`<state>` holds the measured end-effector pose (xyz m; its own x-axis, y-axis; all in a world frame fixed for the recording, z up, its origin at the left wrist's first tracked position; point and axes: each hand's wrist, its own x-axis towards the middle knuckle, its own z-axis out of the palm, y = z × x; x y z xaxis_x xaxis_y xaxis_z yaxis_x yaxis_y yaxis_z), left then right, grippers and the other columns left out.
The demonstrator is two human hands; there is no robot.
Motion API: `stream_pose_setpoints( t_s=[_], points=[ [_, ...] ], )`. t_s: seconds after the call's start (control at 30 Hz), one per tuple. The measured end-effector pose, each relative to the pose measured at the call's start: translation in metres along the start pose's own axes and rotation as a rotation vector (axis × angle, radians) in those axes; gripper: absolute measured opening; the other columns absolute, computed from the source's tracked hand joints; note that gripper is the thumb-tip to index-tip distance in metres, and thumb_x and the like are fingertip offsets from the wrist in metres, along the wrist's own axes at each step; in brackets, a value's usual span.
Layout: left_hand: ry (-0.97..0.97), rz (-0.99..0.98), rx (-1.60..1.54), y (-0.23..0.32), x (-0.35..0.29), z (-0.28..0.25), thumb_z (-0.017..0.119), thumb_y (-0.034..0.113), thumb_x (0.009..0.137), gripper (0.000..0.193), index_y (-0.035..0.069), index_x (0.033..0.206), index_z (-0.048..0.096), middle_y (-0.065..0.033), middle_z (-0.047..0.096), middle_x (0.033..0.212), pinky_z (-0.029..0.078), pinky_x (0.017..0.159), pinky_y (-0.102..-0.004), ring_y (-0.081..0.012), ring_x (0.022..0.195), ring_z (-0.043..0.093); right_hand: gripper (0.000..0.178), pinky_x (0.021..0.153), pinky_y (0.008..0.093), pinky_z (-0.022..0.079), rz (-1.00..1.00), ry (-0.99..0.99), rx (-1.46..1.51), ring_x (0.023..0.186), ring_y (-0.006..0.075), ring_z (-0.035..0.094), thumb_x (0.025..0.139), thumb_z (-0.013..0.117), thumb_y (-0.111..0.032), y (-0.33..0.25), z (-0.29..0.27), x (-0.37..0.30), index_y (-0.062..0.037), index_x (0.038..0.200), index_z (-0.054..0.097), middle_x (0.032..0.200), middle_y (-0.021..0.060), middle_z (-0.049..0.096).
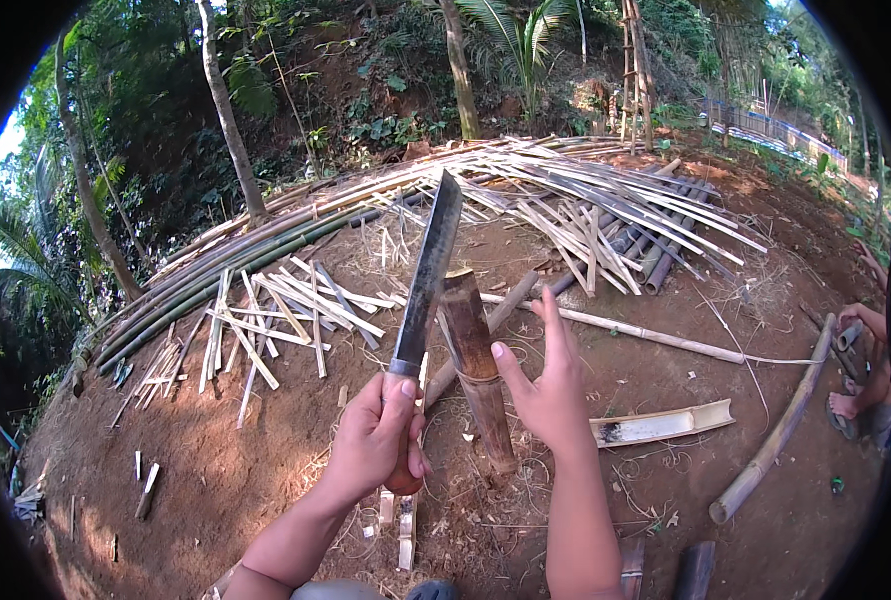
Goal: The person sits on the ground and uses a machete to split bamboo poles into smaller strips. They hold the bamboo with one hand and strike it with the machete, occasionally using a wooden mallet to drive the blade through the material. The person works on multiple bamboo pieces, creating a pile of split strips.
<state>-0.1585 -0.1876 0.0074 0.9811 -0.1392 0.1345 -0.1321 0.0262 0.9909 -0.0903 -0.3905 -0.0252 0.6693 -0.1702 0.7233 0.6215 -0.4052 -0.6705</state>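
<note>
My left hand (pixel 377 432) is wrapped round the wooden handle of a machete (pixel 429 275), whose dark, broad blade points up and slightly right. Just right of the blade is a brown bamboo section (pixel 477 365) with a ring-like node near its middle, roughly upright and tilted. My right hand (pixel 548 378) is beside it, fingers stretched and thumb apart. The thumb tip overlaps the bamboo's edge; I cannot tell whether it touches. Whether the section's lower end rests on the ground is also unclear. A split half of bamboo (pixel 665 424) lies to the right, hollow side up.
Pale bamboo strips (pixel 280 315) lie scattered at left, with a larger strip pile (pixel 605 200) behind. Long green poles (pixel 215 255) curve along the far left. A pole (pixel 780 425) lies at right, near another person's hand (pixel 870 320). Trees and a slope stand beyond.
</note>
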Motion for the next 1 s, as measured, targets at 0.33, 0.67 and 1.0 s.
stream_pose_setpoints(
  t_s=[0.33,0.67,1.0],
  points=[
    [0.054,-0.004,0.099,0.014,-0.009,0.0,0.047,0.029,0.11,0.025,0.004,0.108,0.049,-0.002,0.055,0.072,0.049,0.042,-0.0266,-0.0115,0.043,0.057,0.04,0.078,0.0352,0.056,0.077,0.103,0.207,0.086,0.0273,0.072,0.087,0.081,-0.016,0.041,0.066,-0.015,0.007,0.118,0.07,0.099,0.0178,0.073],
    [0.071,0.045,0.182,0.015,-0.005,0.0,0.052,0.028,0.108,0.028,0.003,0.096,0.049,-0.0004,0.055,0.067,0.045,0.04,-0.0254,-0.0095,0.043,0.056,0.04,0.076,0.0324,0.055,0.143,0.087,0.256,0.085,0.021,0.071,0.087,0.082,-0.014,0.038,0.06,-0.015,0.0066,0.119,0.07,0.097,0.0152,0.073],
    [0.075,0.045,0.242,0.02,-0.007,-0.006,0.053,0.029,0.108,0.031,0.002,0.093,0.049,-0.0002,0.054,0.065,0.043,0.038,-0.0255,-0.009,0.042,0.055,0.04,0.077,0.0313,0.054,0.143,0.094,0.248,0.085,0.0203,0.07,0.086,0.082,-0.012,0.038,0.059,-0.016,0.0084,0.119,0.069,0.096,0.0152,0.073]
  ],
)
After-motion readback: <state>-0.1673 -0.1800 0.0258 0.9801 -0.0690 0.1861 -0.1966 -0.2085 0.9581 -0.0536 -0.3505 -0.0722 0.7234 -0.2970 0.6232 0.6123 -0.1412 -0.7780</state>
